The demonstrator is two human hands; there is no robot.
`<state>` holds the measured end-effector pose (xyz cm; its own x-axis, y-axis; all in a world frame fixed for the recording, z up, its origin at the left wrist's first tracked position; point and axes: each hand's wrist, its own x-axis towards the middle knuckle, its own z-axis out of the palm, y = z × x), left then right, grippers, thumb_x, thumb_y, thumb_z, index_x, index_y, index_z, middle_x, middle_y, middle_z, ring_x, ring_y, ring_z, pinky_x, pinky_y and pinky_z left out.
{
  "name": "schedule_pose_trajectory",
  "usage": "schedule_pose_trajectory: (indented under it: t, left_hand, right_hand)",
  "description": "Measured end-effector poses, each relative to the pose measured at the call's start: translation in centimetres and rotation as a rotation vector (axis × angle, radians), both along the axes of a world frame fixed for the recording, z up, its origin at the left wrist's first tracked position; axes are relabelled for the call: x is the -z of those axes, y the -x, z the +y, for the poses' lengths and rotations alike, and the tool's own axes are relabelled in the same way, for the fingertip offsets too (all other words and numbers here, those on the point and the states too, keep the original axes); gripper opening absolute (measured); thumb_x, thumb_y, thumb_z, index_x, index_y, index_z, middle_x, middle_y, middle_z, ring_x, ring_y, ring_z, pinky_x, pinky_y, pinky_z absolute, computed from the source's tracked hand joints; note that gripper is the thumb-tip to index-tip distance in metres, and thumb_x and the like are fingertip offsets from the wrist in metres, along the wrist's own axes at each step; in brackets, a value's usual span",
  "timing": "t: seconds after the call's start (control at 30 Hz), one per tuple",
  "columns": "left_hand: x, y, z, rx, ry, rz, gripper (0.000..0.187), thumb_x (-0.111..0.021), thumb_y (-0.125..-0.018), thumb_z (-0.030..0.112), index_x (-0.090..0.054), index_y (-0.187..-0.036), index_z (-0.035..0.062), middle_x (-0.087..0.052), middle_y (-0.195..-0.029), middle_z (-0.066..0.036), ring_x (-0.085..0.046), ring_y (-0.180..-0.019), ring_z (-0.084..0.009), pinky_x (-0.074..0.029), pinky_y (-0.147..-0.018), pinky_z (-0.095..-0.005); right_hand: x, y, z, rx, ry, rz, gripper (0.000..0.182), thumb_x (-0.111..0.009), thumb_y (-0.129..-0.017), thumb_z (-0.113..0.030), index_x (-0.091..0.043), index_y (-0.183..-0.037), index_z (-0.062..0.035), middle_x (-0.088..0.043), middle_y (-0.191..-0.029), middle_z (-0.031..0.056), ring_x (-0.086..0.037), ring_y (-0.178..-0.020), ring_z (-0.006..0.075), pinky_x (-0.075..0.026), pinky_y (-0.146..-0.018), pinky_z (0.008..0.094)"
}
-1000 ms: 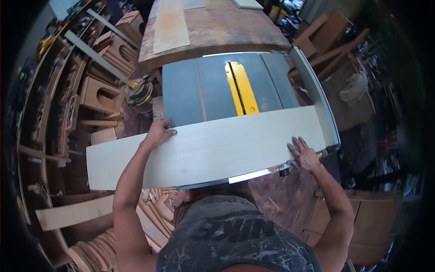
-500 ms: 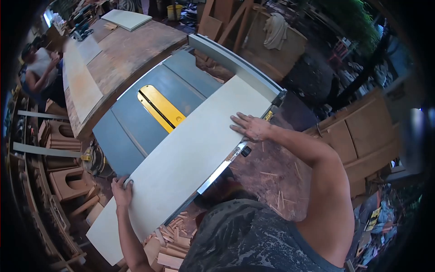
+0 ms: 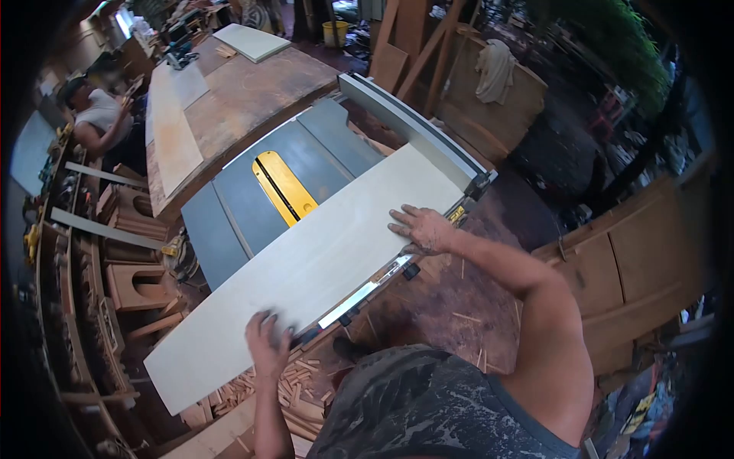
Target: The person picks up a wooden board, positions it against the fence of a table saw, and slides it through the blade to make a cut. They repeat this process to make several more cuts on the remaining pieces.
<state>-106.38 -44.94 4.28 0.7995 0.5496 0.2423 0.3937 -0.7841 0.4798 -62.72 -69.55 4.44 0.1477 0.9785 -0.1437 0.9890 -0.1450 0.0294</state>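
Note:
A long pale board (image 3: pixel 321 252) lies across the front of the grey table saw (image 3: pixel 222 218), its right end against the metal fence (image 3: pixel 413 126). My right hand (image 3: pixel 425 229) lies on the board near its front edge, fingers spread flat. My left hand (image 3: pixel 269 344) is at the board's near edge, left of the saw's front rail (image 3: pixel 367 291), with its fingers apart and a little blurred. Beyond the board shows the saw's yellow throat plate (image 3: pixel 283 187) with its dark slot. The board's left end juts out past the saw table.
A wooden worktable (image 3: pixel 252 99) adjoins the saw's far side, with another pale board (image 3: pixel 251 42) on it. A person (image 3: pixel 103 122) is at the far left. Wooden parts (image 3: pixel 138 287) stack along the left, and offcuts (image 3: pixel 298 382) cover the floor below. Brown panels (image 3: pixel 619 260) stand at right.
My left hand has moved from the board's far left edge across to its near edge. My right hand stays on the board. The view has shifted slightly.

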Motion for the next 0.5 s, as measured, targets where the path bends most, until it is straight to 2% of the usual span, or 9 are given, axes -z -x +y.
schedule_pose_trajectory:
  t: [0.03,0.07,0.1,0.17,0.27,0.33,0.43,0.5]
  left_hand:
    - [-0.1,-2.3,-1.6,0.062,0.016,-0.066,0.045,-0.083,-0.083,0.019,-0.068,-0.122,0.0029,-0.062,-0.135,-0.019,-0.054,-0.131,-0.0415,-0.043,-0.111,-0.0522]
    - [0.0,-5.6,-3.5,0.125,0.032,-0.134,0.041,-0.082,-0.084,0.019,-0.069,-0.119,0.0027,-0.065,-0.130,-0.019,-0.057,-0.127,-0.0414,-0.045,-0.109,-0.0513]
    - [-2.5,-9.8,-5.7,0.238,0.026,-0.142,0.037,-0.080,-0.086,0.017,-0.070,-0.119,0.0029,-0.066,-0.127,-0.020,-0.059,-0.125,-0.0409,-0.048,-0.106,-0.0498]
    - [-2.9,-18.0,-7.5,0.332,0.068,-0.167,0.037,-0.075,-0.089,0.015,-0.068,-0.123,0.0019,-0.064,-0.130,-0.021,-0.057,-0.126,-0.0428,-0.046,-0.108,-0.0488]
    - [-0.9,-30.3,-5.1,0.246,-0.098,-0.072,0.053,-0.072,-0.092,0.026,-0.059,-0.134,-0.0032,-0.055,-0.142,-0.026,-0.051,-0.132,-0.0429,-0.042,-0.113,-0.0493]
    - [2.0,-36.1,-2.2,0.104,-0.144,0.082,0.060,-0.073,-0.092,0.034,-0.059,-0.134,-0.0058,-0.057,-0.139,-0.027,-0.053,-0.130,-0.0424,-0.043,-0.112,-0.0483]
    - [0.3,-39.6,-1.5,0.063,-0.097,0.430,0.063,-0.074,-0.090,0.042,-0.063,-0.128,-0.0069,-0.061,-0.133,-0.027,-0.057,-0.126,-0.0416,-0.046,-0.110,-0.0472]
    - [0.0,-40.0,-1.3,0.050,-0.109,0.437,0.060,-0.074,-0.088,0.044,-0.068,-0.120,-0.0054,-0.065,-0.126,-0.026,-0.060,-0.121,-0.0415,-0.048,-0.107,-0.0466]
  right_hand:
    - [0.1,0.1,-0.4,0.004,-0.024,-0.032,0.072,-0.067,-0.092,-0.053,-0.051,-0.152,-0.0155,-0.039,-0.163,0.0125,-0.039,-0.148,0.0374,-0.038,-0.118,0.0566]
    - [1.7,-0.4,-0.8,0.020,-0.103,0.040,0.073,-0.068,-0.091,-0.053,-0.051,-0.152,-0.0162,-0.040,-0.163,0.0106,-0.037,-0.149,0.0367,-0.030,-0.121,0.0613]
    - [2.5,-0.6,-1.3,0.018,-0.165,0.053,0.073,-0.069,-0.091,-0.053,-0.052,-0.152,-0.0162,-0.040,-0.163,0.0106,-0.037,-0.149,0.0365,-0.029,-0.122,0.0613]
    - [3.8,-0.7,-1.8,0.009,-0.282,0.088,0.074,-0.069,-0.090,-0.054,-0.052,-0.151,-0.0163,-0.040,-0.163,0.0107,-0.036,-0.150,0.0360,-0.027,-0.123,0.0614]
    - [4.0,-0.1,-2.0,0.047,-0.282,0.113,0.072,-0.069,-0.090,-0.053,-0.054,-0.150,-0.0170,-0.040,-0.164,0.0094,-0.033,-0.151,0.0347,-0.023,-0.124,0.0616]
    - [3.9,-0.1,-2.0,0.065,-0.287,0.120,0.069,-0.067,-0.093,-0.052,-0.053,-0.151,-0.0178,-0.040,-0.164,0.0083,-0.032,-0.152,0.0336,-0.022,-0.125,0.0619]
    - [3.4,-0.1,-2.0,0.069,-0.261,0.107,0.069,-0.067,-0.093,-0.051,-0.052,-0.152,-0.0180,-0.039,-0.165,0.0080,-0.031,-0.153,0.0328,-0.022,-0.125,0.0622]
    - [3.5,-0.1,-2.1,0.065,-0.242,0.131,0.067,-0.066,-0.095,-0.049,-0.052,-0.152,-0.0176,-0.038,-0.165,0.0075,-0.031,-0.153,0.0326,-0.023,-0.124,0.0627]
